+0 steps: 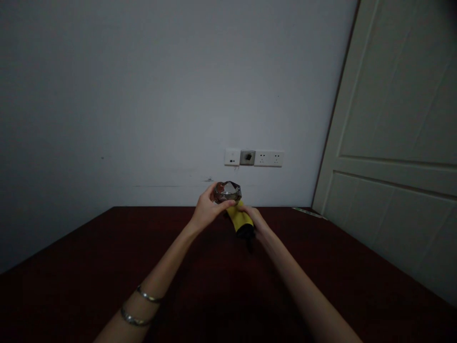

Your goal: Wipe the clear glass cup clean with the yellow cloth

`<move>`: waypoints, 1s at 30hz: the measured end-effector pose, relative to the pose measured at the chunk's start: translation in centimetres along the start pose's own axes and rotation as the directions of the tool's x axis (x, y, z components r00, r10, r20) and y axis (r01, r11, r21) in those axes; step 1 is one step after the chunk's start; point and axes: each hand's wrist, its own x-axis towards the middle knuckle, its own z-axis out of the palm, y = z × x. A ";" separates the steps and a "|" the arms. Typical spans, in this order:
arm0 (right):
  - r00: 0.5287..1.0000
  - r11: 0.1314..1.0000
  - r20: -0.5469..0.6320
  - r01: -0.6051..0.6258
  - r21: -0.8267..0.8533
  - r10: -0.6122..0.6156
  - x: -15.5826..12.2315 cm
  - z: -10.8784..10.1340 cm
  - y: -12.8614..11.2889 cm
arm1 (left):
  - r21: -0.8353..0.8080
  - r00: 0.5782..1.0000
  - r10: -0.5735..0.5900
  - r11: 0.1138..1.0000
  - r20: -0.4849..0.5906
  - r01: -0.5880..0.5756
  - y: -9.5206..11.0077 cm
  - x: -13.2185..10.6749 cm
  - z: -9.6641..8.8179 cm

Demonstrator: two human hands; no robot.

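Note:
Both arms reach out over a dark red table [89, 267]. My left hand [207, 209] is closed round a faceted clear glass object [227, 191], held up near the table's far edge. My right hand [255, 220] grips a yellow piece with a black end [241, 220], which sits just under and to the right of the glass object. Whether the yellow piece touches the glass object I cannot tell. Two silver bangles [139, 307] sit on my left wrist.
A pale wall stands behind the table, with a row of sockets and a switch [254, 157]. A white panelled door [396, 143] is at the right. A thin light strip [309, 212] lies at the table's far right edge.

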 end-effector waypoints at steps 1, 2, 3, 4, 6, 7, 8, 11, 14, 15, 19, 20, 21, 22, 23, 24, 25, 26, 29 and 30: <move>0.999 0.999 0.032 -0.041 -0.032 0.042 0.0 0.0 0.6 | 0.010 1.000 -0.004 1.000 0.000 0.004 0.0 0.0 0.0; 0.994 0.995 0.067 -0.076 -0.065 0.081 0.0 0.1 1.2 | 0.019 1.000 -0.008 1.000 0.003 0.008 -0.1 0.0 -0.1; 0.988 0.989 0.103 -0.109 -0.099 0.119 -0.1 0.2 1.7 | 0.025 1.000 -0.010 1.000 0.006 0.010 -0.1 0.0 -0.1; 0.979 0.981 0.137 -0.136 -0.136 0.154 -0.2 0.3 2.2 | 0.028 1.000 -0.012 1.000 0.007 0.011 -0.2 -0.1 -0.1; 0.951 0.959 0.209 -0.183 -0.216 0.228 -0.6 0.5 3.0 | 0.028 1.000 -0.016 0.999 0.004 0.016 -0.3 -0.1 -0.2; 0.934 0.945 0.241 -0.201 -0.258 0.265 -0.8 0.5 3.4 | 0.028 1.000 -0.019 0.999 0.002 0.019 -0.4 -0.1 -0.2; 0.916 0.929 0.269 -0.215 -0.300 0.299 -0.9 0.6 3.7 | 0.025 1.000 -0.022 0.999 0.001 0.022 -0.4 -0.1 -0.2; 0.878 0.881 0.310 -0.217 -0.420 0.364 -1.3 0.6 4.5 | 0.009 0.999 -0.030 1.000 0.030 0.030 -0.5 0.0 -0.2; 0.878 0.843 0.303 -0.181 -0.507 0.370 -1.2 0.5 4.8 | 0.007 0.997 -0.041 0.999 0.069 0.041 -0.4 -0.1 -0.1; 0.885 0.838 0.296 -0.167 -0.519 0.360 -1.2 0.5 4.8 | 0.010 0.996 -0.047 0.999 0.079 0.046 -0.3 -0.1 -0.1; 0.932 0.871 0.260 -0.103 -0.480 0.253 -0.6 0.0 3.9 | 0.035 0.993 -0.061 0.998 0.105 0.058 -0.3 -0.1 0.0; 0.943 0.887 0.251 -0.083 -0.455 0.217 -0.4 -0.3 3.4 | 0.047 0.992 -0.062 0.997 0.106 0.057 -0.4 -0.1 0.0; 0.952 0.902 0.245 -0.062 -0.428 0.182 -0.3 -0.6 2.8 | 0.060 0.993 -0.061 0.997 0.105 0.055 -0.5 -0.1 -0.1; 0.956 0.917 0.250 -0.042 -0.397 0.152 -0.2 -1.0 2.0 | 0.071 0.992 -0.060 0.996 0.107 0.052 -0.6 -0.1 -0.2; 0.955 0.933 0.268 -0.023 -0.360 0.127 -0.2 -1.3 1.2 | 0.076 0.992 -0.058 0.996 0.113 0.050 -0.8 -0.1 -0.3; 0.950 0.948 0.295 -0.002 -0.319 0.101 -0.4 -1.7 0.2 | 0.075 0.991 -0.055 0.996 0.119 0.046 -0.9 -0.1 -0.4; 0.943 0.962 0.327 0.024 -0.273 0.069 -0.6 -2.0 -0.7 | 0.067 0.990 -0.052 0.997 0.128 0.043 -1.1 -0.1 -0.6; 0.935 0.972 0.352 0.050 -0.231 0.036 -0.9 -2.2 -1.7 | 0.056 0.989 -0.049 0.998 0.136 0.042 -1.2 -0.1 -0.7; 0.906 0.983 0.420 0.117 -0.139 -0.048 -1.9 -2.3 -4.4 | 0.017 0.986 -0.050 0.999 0.159 0.048 -1.5 -0.1 -1.0; 0.877 0.980 0.470 0.168 -0.110 -0.097 -2.3 -2.1 -5.0 | 0.009 0.985 -0.053 0.999 0.166 0.052 -1.5 -0.2 -1.0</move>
